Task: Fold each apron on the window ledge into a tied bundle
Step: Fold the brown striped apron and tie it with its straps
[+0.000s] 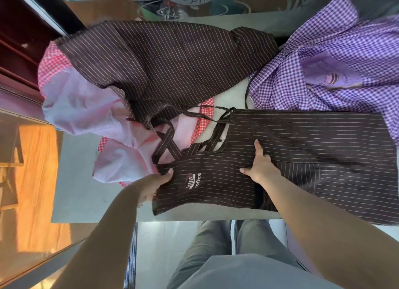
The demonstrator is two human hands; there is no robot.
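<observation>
On the ledge (pixel 86 202), nearest its front edge, the brown apron (pixel 302 141) lies flat, right hand (pixel 260 165) pressing it open-fingered, left hand (pixel 160 181) pinching the bib corner; advise: keep the press firm, fold the bib squarely, free the straps (pixel 166 150).

we see a pale grey window ledge (pixel 86 193) carrying four aprons. nearest us, a brown striped apron (pixel 302 150) with a coffee logo lies spread flat, its near edge at the ledge's front. behind it a second brown striped apron (pixel 168 61) lies rumpled, partly over a pink apron (pixel 86 107) with red check trim at the left. a purple check apron (pixel 319 61) is heaped at the right.
</observation>
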